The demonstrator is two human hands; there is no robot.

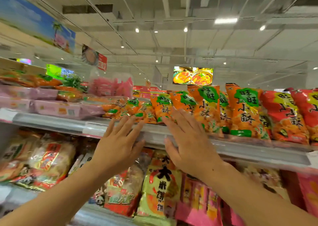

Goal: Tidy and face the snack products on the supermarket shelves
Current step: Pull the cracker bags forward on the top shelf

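A supermarket aisle under a white ceiling, and the grey top shelf carries the action. Both arms are raised to it. The left hand is flat, fingers straight and spread, tips at the low orange snack bags lying near the shelf edge. The right hand is just as flat and wide, fingertips against the upright orange bags beside them. Red bags stand further right, pink packs lie left. Below sits a yellow pack.
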